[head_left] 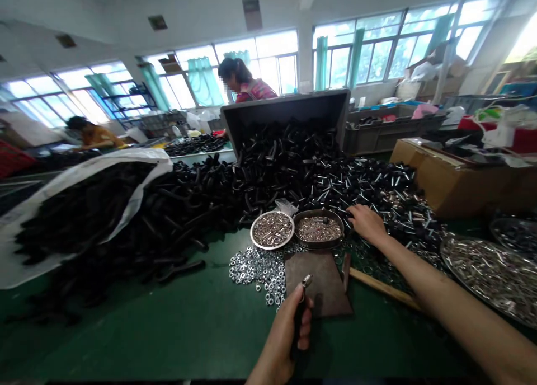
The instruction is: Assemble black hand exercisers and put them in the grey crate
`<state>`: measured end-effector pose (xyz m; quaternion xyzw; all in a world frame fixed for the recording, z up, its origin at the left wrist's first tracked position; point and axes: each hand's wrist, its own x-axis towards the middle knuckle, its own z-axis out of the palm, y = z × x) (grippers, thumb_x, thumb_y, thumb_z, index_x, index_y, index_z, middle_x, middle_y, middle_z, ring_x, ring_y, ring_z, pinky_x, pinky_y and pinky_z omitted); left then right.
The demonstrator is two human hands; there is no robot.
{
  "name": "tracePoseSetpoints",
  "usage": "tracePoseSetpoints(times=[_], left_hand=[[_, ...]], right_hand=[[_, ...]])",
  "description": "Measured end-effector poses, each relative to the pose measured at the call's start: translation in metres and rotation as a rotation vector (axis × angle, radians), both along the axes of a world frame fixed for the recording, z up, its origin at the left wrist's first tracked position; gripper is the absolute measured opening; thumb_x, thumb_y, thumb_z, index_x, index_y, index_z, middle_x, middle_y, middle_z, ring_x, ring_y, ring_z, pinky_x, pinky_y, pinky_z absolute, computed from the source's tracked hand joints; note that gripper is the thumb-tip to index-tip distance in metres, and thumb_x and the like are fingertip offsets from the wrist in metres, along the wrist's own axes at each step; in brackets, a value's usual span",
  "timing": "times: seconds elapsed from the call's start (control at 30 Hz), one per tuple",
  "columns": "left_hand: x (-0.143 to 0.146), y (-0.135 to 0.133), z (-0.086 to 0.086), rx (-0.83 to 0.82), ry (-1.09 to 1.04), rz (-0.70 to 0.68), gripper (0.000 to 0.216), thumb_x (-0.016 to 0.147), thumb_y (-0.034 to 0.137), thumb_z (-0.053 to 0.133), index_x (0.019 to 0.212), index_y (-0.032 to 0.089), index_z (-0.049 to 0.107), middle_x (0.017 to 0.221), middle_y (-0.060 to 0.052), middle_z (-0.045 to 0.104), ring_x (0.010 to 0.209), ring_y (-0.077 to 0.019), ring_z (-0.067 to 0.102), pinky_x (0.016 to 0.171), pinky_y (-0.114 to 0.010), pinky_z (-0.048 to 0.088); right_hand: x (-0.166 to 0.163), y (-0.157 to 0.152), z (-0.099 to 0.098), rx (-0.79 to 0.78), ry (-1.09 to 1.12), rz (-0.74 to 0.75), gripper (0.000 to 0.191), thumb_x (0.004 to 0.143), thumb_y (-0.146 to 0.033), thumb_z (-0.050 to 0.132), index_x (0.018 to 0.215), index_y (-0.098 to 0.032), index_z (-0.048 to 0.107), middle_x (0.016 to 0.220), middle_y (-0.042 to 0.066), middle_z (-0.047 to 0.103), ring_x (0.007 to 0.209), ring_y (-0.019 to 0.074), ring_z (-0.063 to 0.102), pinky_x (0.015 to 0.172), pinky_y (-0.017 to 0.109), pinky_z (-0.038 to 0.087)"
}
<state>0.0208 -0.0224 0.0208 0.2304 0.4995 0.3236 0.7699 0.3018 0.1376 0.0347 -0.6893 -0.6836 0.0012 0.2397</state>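
My left hand is closed around a black handle, upright over the table, with a small metal spring at its top end. A dark metal plate lies just behind it. My right hand reaches forward to the near edge of a heap of black-headed bolts. Its thumb and forefinger look slightly apart, with nothing visible between them. To its left stand an oval dark tin of small metal parts and a white-rimmed round bowl of metal rings. Loose nuts lie in front.
A hammer lies under my right forearm. Black handles spill from a tipped grey crate and a white sack. At right are a tray of metal pieces and a cardboard box. Two people are beyond.
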Motion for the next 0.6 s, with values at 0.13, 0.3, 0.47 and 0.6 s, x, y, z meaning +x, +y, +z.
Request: tracePoseSetpoints(times=[0.13,0.3,0.47,0.6], left_hand=[[0.002,0.008,-0.001,-0.103,-0.144,0.077,0.070,0.069,0.079,0.043,0.085,0.013,0.057,0.060,0.004,0.042,0.044,-0.0043,0.032,0.039,-0.016,0.015],[-0.001,0.021,-0.002,-0.199,-0.405,0.265,0.041,0.081,0.051,0.053,0.070,0.012,0.053,0.057,0.003,0.045,0.044,-0.0042,0.037,0.041,-0.015,0.024],[-0.002,0.026,0.005,-0.105,-0.602,0.334,0.026,0.080,0.028,0.046,0.058,0.013,0.050,0.048,0.001,0.041,0.043,-0.0077,0.037,0.044,-0.019,0.030],[0.005,0.019,0.009,-0.049,-0.623,0.353,0.023,0.077,0.026,0.048,0.059,0.013,0.054,0.048,-0.001,0.046,0.044,-0.0099,0.040,0.046,-0.021,0.034]], right_hand=[[0.011,0.007,-0.008,0.052,-0.040,0.004,0.017,0.079,-0.015,0.053,0.091,-0.017,0.064,0.092,0.011,0.062,0.088,0.0236,0.056,0.076,0.035,0.042],[-0.002,-0.029,0.006,0.132,0.033,0.055,0.017,0.083,-0.020,0.051,0.095,-0.016,0.063,0.103,0.010,0.060,0.092,0.0211,0.058,0.081,0.032,0.044],[-0.063,-0.108,0.031,0.080,0.405,0.372,0.019,0.081,-0.031,0.060,0.097,-0.021,0.062,0.094,0.004,0.064,0.079,0.0162,0.060,0.070,0.028,0.049],[-0.102,-0.147,0.040,0.085,0.449,0.580,0.014,0.082,-0.021,0.060,0.096,-0.021,0.061,0.095,0.004,0.065,0.088,0.0155,0.061,0.077,0.027,0.049]])
